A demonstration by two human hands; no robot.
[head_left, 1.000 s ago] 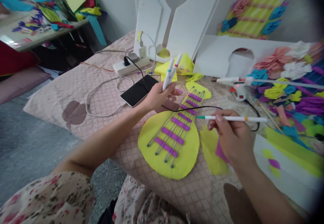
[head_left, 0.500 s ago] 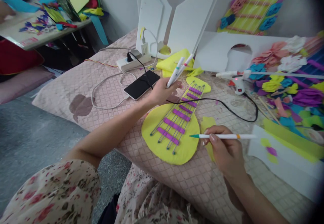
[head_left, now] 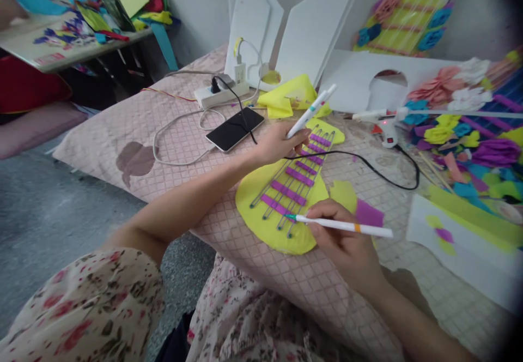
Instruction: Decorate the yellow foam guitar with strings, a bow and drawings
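At 9 o'clock, the left forearm crosses the quilted pink mat (head_left: pixel 134 127) on a slant toward 1 o'clock. The left hand (head_left: pixel 278 143) rests at the upper edge of the yellow felt guitar (head_left: pixel 261 220), fingers curled around white markers (head_left: pixel 311 111) that stick up and tilt toward 1 o'clock; how many it holds is hard to tell. Just beyond the wrist, at 11 o'clock from the hand, lies a black phone (head_left: pixel 235 128), with a white power strip (head_left: pixel 220 94) farther back.

The yellow felt guitar lies near the middle of the mat, with purple strips and grey strings running up its neck toward 1 o'clock.

At 5 o'clock, the right forearm comes in from the lower right corner. The right hand (head_left: pixel 347 239) sits at the guitar's right edge, fingers pinched around a white pen (head_left: pixel 343 225) in a writing grip. The pen lies almost level, its green tip pointing to 9 o'clock and touching the felt near the lower string ends. A purple felt scrap (head_left: pixel 370 213) lies just behind the hand, and a glue gun (head_left: pixel 384 127) sits well apart at 2 o'clock.
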